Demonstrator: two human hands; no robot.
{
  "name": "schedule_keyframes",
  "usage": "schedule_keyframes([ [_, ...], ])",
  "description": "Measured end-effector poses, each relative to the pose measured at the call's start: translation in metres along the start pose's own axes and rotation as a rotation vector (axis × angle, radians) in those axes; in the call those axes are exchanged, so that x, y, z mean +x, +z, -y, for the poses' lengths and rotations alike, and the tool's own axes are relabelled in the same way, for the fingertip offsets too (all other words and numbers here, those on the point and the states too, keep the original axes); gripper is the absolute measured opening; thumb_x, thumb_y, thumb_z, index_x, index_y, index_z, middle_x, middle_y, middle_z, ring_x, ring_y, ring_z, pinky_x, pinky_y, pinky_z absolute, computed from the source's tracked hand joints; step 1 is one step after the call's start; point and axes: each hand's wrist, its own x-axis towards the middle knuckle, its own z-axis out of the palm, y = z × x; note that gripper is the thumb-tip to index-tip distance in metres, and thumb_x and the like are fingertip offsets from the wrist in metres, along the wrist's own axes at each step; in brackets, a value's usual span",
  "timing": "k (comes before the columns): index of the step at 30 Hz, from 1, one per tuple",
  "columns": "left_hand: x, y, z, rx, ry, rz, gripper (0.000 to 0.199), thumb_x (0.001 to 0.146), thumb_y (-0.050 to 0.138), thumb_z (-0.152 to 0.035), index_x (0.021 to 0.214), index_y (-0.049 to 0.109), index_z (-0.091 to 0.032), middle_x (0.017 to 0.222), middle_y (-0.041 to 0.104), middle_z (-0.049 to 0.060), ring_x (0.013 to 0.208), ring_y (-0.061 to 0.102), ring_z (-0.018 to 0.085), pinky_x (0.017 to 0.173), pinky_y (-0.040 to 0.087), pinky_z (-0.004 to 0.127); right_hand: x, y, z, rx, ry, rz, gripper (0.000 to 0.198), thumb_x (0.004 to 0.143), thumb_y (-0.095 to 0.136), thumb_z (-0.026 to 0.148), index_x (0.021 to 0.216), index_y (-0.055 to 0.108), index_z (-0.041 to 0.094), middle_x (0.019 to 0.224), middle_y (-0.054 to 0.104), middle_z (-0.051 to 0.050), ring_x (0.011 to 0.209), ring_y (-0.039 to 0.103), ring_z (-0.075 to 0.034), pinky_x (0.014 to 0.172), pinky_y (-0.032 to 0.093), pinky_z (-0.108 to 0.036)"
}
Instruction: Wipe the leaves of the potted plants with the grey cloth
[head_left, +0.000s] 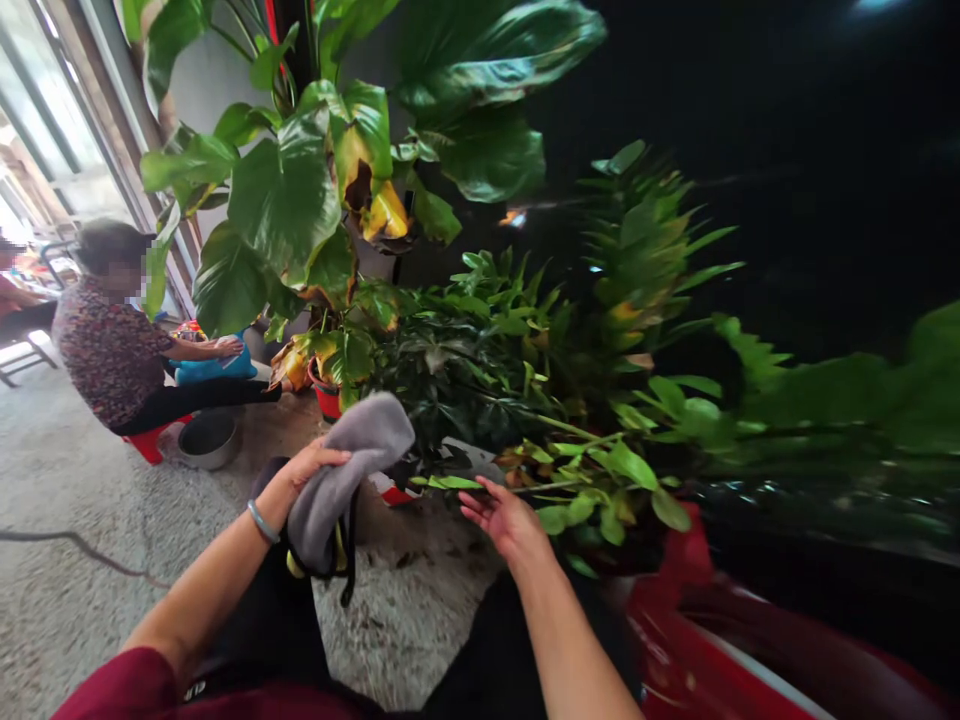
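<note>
Cloth in one hand, leaves at the other

My left hand (311, 470) grips the grey cloth (349, 465), bunched for wiping; my right hand (506, 520) spreads wide under a low leaf (450, 482), steadying it. Beyond, a seated person (120, 340) leans over a metal bowl (208, 440).

A soft grey cloth (352, 470) hangs crumpled, beside green potted leaves (600, 480).

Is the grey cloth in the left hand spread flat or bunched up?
Bunched up. The grey cloth drapes in thick folds over the left hand, its ends hanging down rather than spread flat.
</note>
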Motion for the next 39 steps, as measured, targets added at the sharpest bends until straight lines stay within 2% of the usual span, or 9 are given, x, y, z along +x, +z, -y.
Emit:
schedule_keyframes([
  [5, 0.052, 0.035, -0.055, -0.083, 0.282, -0.112, 0.048, 0.063, 0.077, -0.025, 0.109, 0.067, -0.016, 0.088, 0.074, 0.005, 0.075, 0.067, 0.019, 0.075, 0.053, 0.030, -0.006, -0.002, 0.003, -0.008, -0.023, 0.002, 0.005, 0.077, 0.063, 0.014, 0.078, 0.064, 0.019, 0.062, 0.069, 0.000, 0.053, 0.069, -0.018, 0.050, 0.057, -0.026],
  [8, 0.077, 0.051, -0.040, 0.046, 0.163, -0.058, 0.047, 0.054, 0.079, -0.019, 0.100, 0.069, -0.014, 0.079, 0.073, 0.003, 0.066, 0.064, 0.017, 0.070, 0.052, 0.030, -0.008, -0.001, 0.003, -0.009, -0.029, 0.002, 0.006, 0.075, 0.068, 0.015, 0.077, 0.064, 0.019, 0.061, 0.068, 0.001, 0.054, 0.070, -0.019, 0.051, 0.057, -0.027],
  [12, 0.045, 0.031, 0.000, 0.295, -0.139, 0.161, 0.039, 0.050, 0.080, -0.018, 0.088, 0.072, -0.015, 0.074, 0.072, 0.001, 0.065, 0.063, 0.017, 0.067, 0.051, 0.030, -0.008, -0.004, 0.001, -0.024, -0.014, -0.011, 0.007, 0.074, 0.069, 0.015, 0.076, 0.064, 0.019, 0.055, 0.065, 0.001, 0.049, 0.068, -0.020, 0.044, 0.055, -0.028],
  [16, 0.018, 0.021, -0.020, 0.262, -0.091, 0.289, 0.041, 0.053, 0.080, -0.023, 0.092, 0.073, -0.016, 0.080, 0.072, 0.003, 0.067, 0.063, 0.017, 0.066, 0.050, 0.028, -0.010, -0.008, 0.002, -0.015, -0.031, -0.004, 0.007, 0.074, 0.067, 0.014, 0.080, 0.066, 0.018, 0.057, 0.065, 0.002, 0.049, 0.068, -0.018, 0.043, 0.054, -0.027],
  [20, 0.056, 0.071, -0.064, 0.170, 0.209, 0.233, 0.046, 0.060, 0.078, -0.029, 0.102, 0.072, -0.013, 0.082, 0.072, 0.005, 0.072, 0.064, 0.017, 0.074, 0.050, 0.028, -0.014, -0.008, 0.005, 0.015, -0.076, 0.009, 0.010, 0.072, 0.069, 0.016, 0.080, 0.065, 0.020, 0.059, 0.066, 0.003, 0.053, 0.069, -0.017, 0.051, 0.057, -0.027],
  [24, 0.094, 0.115, -0.048, 0.378, 0.271, 0.253, 0.040, 0.060, 0.076, -0.027, 0.097, 0.074, -0.012, 0.076, 0.072, 0.003, 0.072, 0.062, 0.018, 0.075, 0.049, 0.030, -0.012, -0.007, 0.005, 0.039, -0.095, 0.006, 0.011, 0.070, 0.069, 0.018, 0.080, 0.065, 0.021, 0.055, 0.064, 0.004, 0.053, 0.069, -0.017, 0.052, 0.057, -0.027],
  [31, 0.053, 0.075, -0.024, 0.573, -0.026, 0.499, 0.041, 0.054, 0.078, -0.021, 0.095, 0.076, -0.018, 0.081, 0.073, 0.000, 0.075, 0.063, 0.019, 0.074, 0.049, 0.029, -0.005, -0.014, 0.000, 0.025, -0.044, -0.025, 0.010, 0.070, 0.066, 0.013, 0.071, 0.059, 0.020, 0.050, 0.062, 0.003, 0.040, 0.061, -0.017, 0.040, 0.053, -0.027],
  [36, 0.072, 0.096, -0.068, 0.193, 0.216, 0.266, 0.052, 0.057, 0.080, -0.031, 0.105, 0.071, -0.012, 0.086, 0.073, 0.007, 0.071, 0.063, 0.017, 0.074, 0.050, 0.030, -0.012, -0.010, 0.005, 0.051, -0.080, 0.018, 0.012, 0.068, 0.067, 0.013, 0.077, 0.065, 0.020, 0.064, 0.071, 0.000, 0.053, 0.069, -0.018, 0.052, 0.058, -0.029],
  [39, 0.086, 0.102, -0.052, 0.242, 0.223, 0.166, 0.047, 0.057, 0.078, -0.027, 0.102, 0.071, -0.013, 0.081, 0.072, 0.003, 0.069, 0.060, 0.016, 0.072, 0.050, 0.031, -0.011, -0.005, 0.005, 0.061, -0.094, 0.019, 0.010, 0.069, 0.066, 0.014, 0.076, 0.065, 0.020, 0.062, 0.070, 0.001, 0.057, 0.070, -0.018, 0.055, 0.059, -0.028],
])
